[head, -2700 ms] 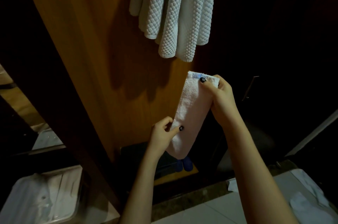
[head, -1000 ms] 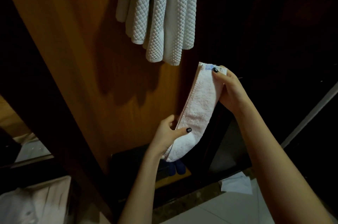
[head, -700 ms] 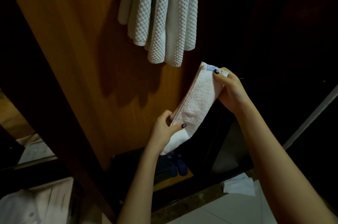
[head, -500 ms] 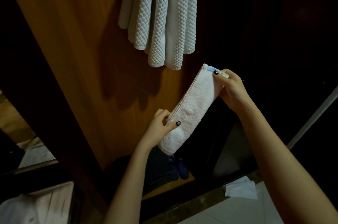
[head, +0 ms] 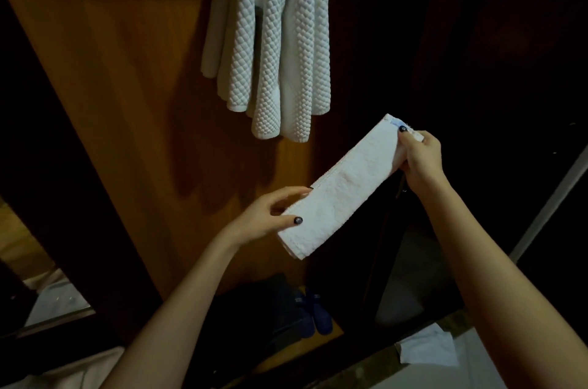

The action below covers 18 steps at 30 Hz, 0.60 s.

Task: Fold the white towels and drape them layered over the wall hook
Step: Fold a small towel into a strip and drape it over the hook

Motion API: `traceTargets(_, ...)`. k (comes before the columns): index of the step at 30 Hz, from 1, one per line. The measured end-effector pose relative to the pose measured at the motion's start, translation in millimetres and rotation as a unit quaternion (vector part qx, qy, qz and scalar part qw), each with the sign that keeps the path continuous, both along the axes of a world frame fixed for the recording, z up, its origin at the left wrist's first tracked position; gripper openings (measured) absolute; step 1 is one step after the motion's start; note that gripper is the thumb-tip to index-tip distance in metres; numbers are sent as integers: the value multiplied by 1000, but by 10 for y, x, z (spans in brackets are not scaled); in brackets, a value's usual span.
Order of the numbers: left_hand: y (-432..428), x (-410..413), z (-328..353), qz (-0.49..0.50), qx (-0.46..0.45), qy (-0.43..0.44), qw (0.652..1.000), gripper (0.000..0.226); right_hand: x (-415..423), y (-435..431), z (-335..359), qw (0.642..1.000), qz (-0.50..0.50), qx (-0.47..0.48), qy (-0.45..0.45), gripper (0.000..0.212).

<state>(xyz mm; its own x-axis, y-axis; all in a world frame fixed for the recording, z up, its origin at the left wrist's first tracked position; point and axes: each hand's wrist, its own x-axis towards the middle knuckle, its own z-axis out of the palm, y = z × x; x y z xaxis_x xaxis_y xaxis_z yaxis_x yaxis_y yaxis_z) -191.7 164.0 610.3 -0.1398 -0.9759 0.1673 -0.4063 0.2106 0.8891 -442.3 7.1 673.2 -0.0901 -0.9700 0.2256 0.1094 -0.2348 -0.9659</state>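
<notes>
Slanting in mid-air from 1 o'clock down to 7 o'clock, the narrow folded white terry towel (head: 343, 188) is held near both ends. The right hand (head: 420, 159) pinches its upper end, and the left hand (head: 270, 217) nips its lower part between thumb and fingers. At 11 o'clock from it, white waffle-textured towels (head: 273, 48) hang against an orange-brown wooden panel (head: 127, 102). Dark blue slippers (head: 315, 315) lie low at 6 o'clock.
</notes>
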Motion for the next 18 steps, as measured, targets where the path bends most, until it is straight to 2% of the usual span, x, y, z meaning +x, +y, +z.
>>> traceTargets(3, -34, 55, 45, 24, -34, 33, 999, 36, -51, -40, -11, 1000, -16, -15, 17, 12)
traceTargets(8, -148, 232, 314, 50, -38, 20, 998, 21, -101, -118, 99, 996, -3, -50, 75, 12)
traceTargets(11, -237, 346, 515, 38, -24, 30, 999, 23, -97, -182, 220, 992, 12, -72, 104, 14)
traceTargets(14, -322, 500, 785, 47, -37, -36, 998, 32, -82, -258, 401, 989, 29, -99, 104, 8)
traceTargets(16, -379, 640, 1003, 80, -73, -48, 993, 33, -77, -279, 596, 986, 74, -131, 68, 21)
traceTargets(18, -407, 768, 1250, 110, -108, -13, 988, 31, -52, -274, 836, 979, 139, -151, 26, 39)
